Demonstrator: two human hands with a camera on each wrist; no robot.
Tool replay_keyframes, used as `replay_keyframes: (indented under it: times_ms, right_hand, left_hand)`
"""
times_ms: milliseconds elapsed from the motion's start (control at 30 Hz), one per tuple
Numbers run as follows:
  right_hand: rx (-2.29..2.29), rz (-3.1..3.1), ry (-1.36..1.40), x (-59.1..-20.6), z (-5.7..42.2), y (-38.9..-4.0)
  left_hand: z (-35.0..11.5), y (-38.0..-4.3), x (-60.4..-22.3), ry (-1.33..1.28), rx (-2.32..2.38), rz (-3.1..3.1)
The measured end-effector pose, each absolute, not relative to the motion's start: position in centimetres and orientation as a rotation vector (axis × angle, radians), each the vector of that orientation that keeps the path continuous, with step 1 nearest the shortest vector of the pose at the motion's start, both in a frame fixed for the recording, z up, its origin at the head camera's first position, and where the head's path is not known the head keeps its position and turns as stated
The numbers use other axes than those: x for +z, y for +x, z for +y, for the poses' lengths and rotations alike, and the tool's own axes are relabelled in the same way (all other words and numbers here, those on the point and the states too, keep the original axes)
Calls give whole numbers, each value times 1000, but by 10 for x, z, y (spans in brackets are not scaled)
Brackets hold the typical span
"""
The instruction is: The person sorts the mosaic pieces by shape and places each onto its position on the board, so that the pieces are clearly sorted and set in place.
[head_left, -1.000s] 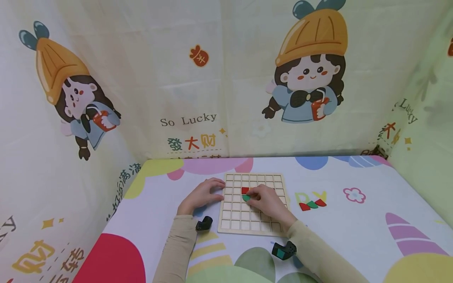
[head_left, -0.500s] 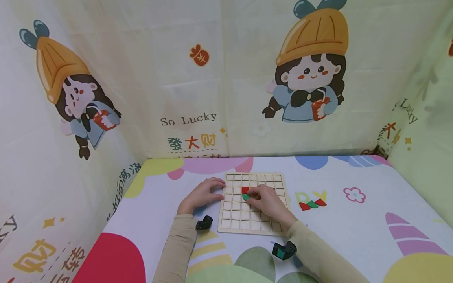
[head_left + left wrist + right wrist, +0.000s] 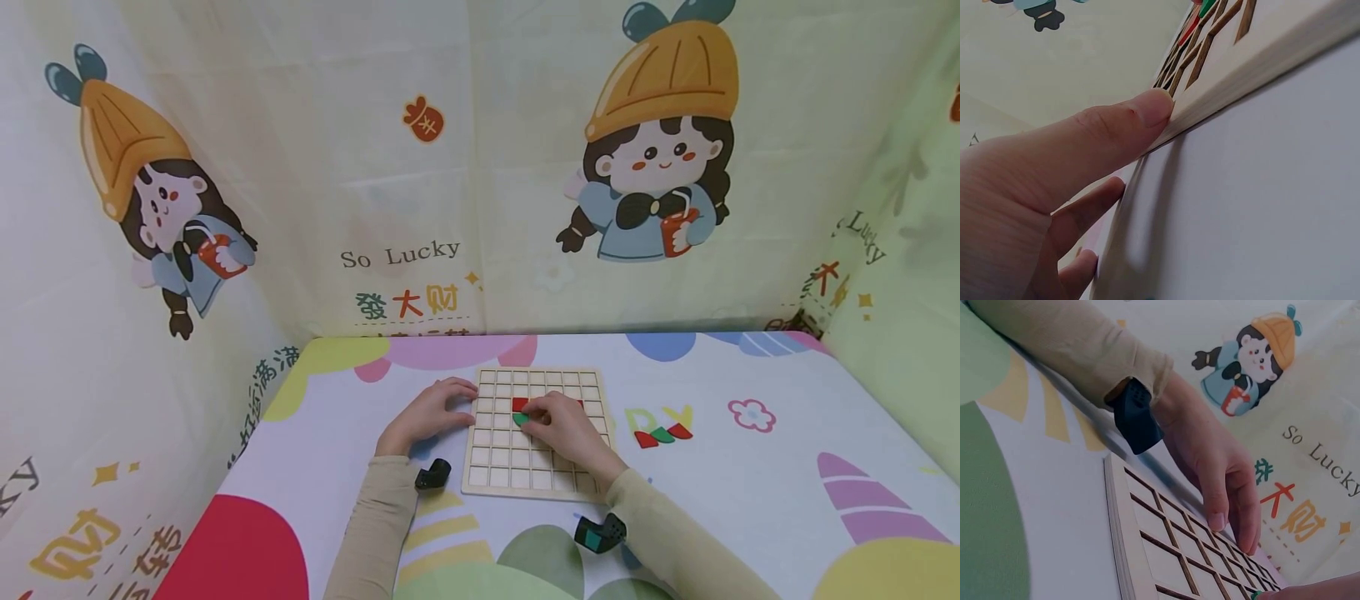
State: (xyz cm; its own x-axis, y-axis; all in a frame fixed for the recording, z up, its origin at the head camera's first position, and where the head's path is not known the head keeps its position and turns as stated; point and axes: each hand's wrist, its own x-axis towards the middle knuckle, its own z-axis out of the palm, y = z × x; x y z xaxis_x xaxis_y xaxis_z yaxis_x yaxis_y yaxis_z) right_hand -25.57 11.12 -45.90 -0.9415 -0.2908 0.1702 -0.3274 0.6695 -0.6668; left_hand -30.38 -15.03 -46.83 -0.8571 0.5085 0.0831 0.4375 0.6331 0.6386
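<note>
A wooden grid board (image 3: pixel 492 457) lies on the table. My left hand (image 3: pixel 432 417) rests at its left edge; in the left wrist view the thumb (image 3: pixel 1147 111) touches the rim and the other fingers are spread loosely. Over the middle of the board, my right hand (image 3: pixel 567 429) has its thumb and fingers bent together at a small green piece with a rounded edge (image 3: pixel 521 420), pinching it at its right side. Just behind that lies a red piece (image 3: pixel 519 404), partly covered by the fingers. Another bit of red (image 3: pixel 580 403) shows beyond the right hand.
To the right of the board, red and green pieces (image 3: pixel 662 435) lie in a short row on the patterned tablecloth (image 3: pixel 720 483). A printed curtain (image 3: pixel 517 183) stands behind and beside the table. Each wrist carries a small black camera (image 3: pixel 432 474).
The right hand has shifted very slightly, and a bit of red now shows past its knuckles. The left hand and the board stay where they were.
</note>
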Motion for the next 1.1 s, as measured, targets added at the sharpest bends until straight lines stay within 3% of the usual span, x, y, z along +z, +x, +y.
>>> replay_keyframes:
  times_ms: [1100]
  right_hand:
    - [1161, -2749, 579, -463, 114, -255]
  left_hand:
    - [-150, -303, -467, 785, 1027, 2743]
